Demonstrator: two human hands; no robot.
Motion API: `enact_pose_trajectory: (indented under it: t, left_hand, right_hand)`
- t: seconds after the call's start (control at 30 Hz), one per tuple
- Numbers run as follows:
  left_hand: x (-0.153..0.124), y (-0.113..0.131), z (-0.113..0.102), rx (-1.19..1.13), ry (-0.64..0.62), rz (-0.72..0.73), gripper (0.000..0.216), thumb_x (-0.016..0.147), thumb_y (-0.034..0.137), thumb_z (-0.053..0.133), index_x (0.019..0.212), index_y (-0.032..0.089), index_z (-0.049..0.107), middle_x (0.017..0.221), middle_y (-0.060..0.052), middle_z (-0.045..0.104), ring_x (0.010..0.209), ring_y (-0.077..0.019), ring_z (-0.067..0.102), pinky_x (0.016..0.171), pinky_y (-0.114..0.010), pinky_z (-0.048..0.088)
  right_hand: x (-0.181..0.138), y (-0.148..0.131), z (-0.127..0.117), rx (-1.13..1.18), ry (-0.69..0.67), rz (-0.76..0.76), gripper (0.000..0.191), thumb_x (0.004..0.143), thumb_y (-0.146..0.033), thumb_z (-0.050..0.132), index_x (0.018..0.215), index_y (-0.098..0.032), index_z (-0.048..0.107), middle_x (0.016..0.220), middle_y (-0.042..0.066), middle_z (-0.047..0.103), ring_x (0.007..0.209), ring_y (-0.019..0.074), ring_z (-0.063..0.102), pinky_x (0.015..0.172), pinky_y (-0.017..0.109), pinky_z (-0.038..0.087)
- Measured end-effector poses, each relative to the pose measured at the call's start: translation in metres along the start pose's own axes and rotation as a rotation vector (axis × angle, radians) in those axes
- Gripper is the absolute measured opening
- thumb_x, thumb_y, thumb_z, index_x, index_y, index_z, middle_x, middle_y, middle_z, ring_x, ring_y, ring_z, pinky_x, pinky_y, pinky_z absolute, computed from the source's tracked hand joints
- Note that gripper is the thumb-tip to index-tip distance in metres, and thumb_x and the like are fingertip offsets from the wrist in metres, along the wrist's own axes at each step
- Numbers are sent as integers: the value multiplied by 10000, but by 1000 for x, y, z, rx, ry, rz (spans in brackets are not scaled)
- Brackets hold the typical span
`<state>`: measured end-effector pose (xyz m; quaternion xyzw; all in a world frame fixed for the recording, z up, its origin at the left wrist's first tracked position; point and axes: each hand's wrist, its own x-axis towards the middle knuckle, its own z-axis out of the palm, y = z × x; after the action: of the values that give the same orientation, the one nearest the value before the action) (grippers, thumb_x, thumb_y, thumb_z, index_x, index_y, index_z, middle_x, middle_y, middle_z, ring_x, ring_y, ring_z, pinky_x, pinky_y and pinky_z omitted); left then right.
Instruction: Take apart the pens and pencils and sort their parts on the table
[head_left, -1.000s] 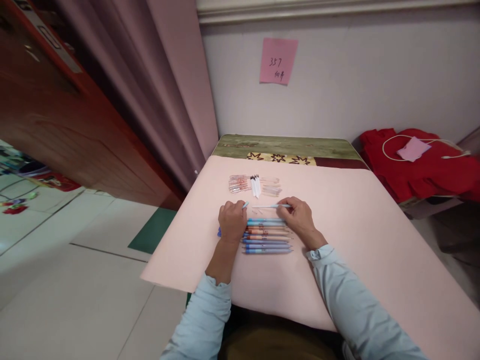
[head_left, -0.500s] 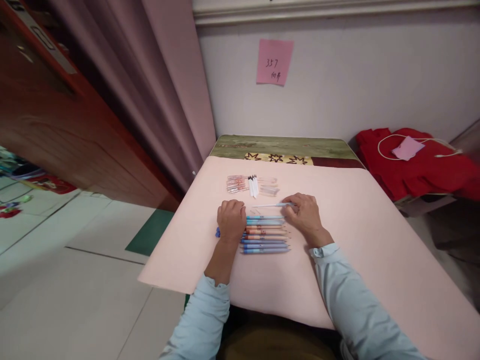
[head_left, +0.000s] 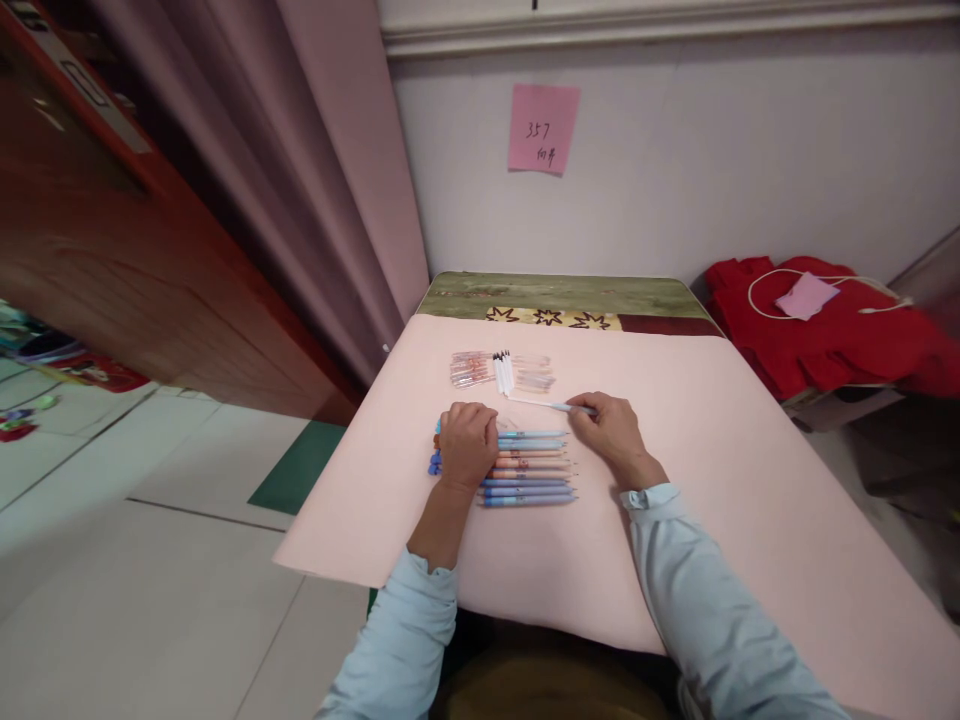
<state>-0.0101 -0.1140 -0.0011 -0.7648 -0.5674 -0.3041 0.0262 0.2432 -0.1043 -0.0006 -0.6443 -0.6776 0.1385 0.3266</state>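
My right hand (head_left: 609, 428) is closed on a slim pen (head_left: 559, 406), pale blue near my fingers, its thin white part pointing left. My left hand (head_left: 470, 440) has its fingers curled together over the left ends of a row of pens; anything inside them is hidden. Several pens (head_left: 532, 490) lie side by side, light blue at the top, orange in the middle, purple-blue at the bottom. Small dark blue pieces (head_left: 435, 463) show left of my left hand. Beyond my hands lie white sticks with black tips (head_left: 503, 374), between clear reddish tubes (head_left: 470, 369) and paler clear tubes (head_left: 534, 380).
Pale pink paper (head_left: 720, 480) covers the table, leaving a green wood-patterned strip (head_left: 570, 290) at the back. Red cloth (head_left: 840, 350) with a white cord is piled at the right. A brown door (head_left: 187, 270) and a mauve curtain (head_left: 352, 200) stand at the left.
The pen's white end has swung away from me, toward the white sticks. My left hand has shifted slightly right, and more coloured pieces show beside it.
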Motion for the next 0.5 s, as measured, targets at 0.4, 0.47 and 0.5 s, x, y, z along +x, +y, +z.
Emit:
enact_pose_trajectory:
  t: [0.4,0.47,0.5]
  left_hand:
    - [-2,1,0,-5,23,10,164,909,196,527,886,232,686,928,-56,718,960,-245,565,842,-397,372]
    - [-2,1,0,-8,28,12,161,908,195,526,882,232,681,921,-53,720,956,-242,567,841,-394,372]
    - [-3,1,0,-9,30,14,161,909,196,525,880,233,679,917,-52,720,954,-240,569,841,-393,373]
  right_hand:
    - [-2,7,-23,6,1,92,332,818,-325,477,879,-240,792,752,24,746,691,190,633,671,288,427]
    - [-1,12,-24,26,6,106,327,829,-342,481,858,-243,792,766,27,749,719,195,641,671,286,430]
    - [-1,15,-25,49,8,111,323,829,-352,488,850,-241,791,769,29,748,724,196,640,665,283,431]
